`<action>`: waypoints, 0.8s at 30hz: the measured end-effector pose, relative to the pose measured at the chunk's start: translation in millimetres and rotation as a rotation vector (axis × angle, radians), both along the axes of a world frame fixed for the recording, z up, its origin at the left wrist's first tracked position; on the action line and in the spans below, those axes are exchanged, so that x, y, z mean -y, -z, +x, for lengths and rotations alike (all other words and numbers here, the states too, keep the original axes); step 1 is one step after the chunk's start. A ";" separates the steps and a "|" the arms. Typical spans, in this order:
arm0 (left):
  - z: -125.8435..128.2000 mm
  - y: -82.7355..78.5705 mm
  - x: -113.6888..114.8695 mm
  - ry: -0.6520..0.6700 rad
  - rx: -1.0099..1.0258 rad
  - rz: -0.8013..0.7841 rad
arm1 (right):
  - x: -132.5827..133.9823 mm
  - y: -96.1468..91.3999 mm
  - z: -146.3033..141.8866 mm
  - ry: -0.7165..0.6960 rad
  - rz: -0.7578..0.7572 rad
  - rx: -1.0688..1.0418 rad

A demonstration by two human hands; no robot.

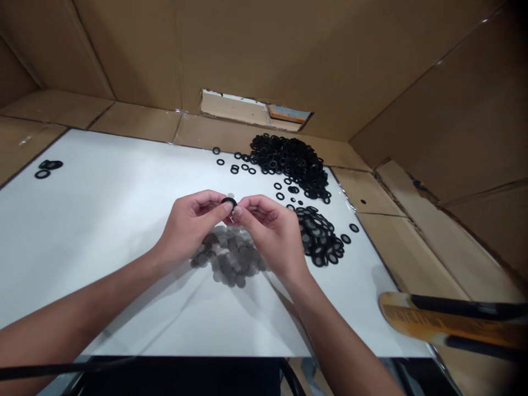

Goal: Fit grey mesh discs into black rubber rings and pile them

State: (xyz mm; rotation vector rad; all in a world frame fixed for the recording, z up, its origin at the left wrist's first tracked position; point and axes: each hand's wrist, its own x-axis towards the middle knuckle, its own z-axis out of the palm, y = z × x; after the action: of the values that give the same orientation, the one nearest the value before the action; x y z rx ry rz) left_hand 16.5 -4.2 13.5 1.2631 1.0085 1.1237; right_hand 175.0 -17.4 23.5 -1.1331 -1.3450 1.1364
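Above the white table, a black rubber ring (229, 202) is pinched between the fingertips of both my hands. My left hand (192, 220) grips its left side with thumb and fingers. From the right, my right hand (270, 228) closes on the same ring. Whether a disc sits inside the ring, I cannot tell. Below the hands lies a loose pile of small grey mesh-like discs (235, 264), partly covered by the fingers. Just right of my right hand is a heap of black rings with grey discs in them (319, 236).
A large heap of black rings (289, 159) lies at the back right of the white table (103, 220), with several strays around it. A few rings (42, 174) sit at the far left. Cardboard walls (264, 55) enclose the table. A yellow-and-black object (449, 319) juts in at right.
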 end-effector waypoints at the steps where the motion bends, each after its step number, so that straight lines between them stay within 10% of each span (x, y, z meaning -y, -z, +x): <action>1: 0.3 -0.7 0.1 -0.002 -0.005 -0.001 | -0.7 -0.1 -0.1 0.008 -0.012 -0.013; 24: 0.2 -2.8 1.4 -0.014 -0.022 0.047 | -2.3 0.3 2.1 0.010 -0.096 -0.041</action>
State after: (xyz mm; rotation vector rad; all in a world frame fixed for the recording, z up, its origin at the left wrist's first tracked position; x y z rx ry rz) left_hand 16.7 -5.6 16.3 1.3105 1.0142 1.1525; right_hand 177.1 -15.1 23.2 -1.1774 -1.2638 1.2214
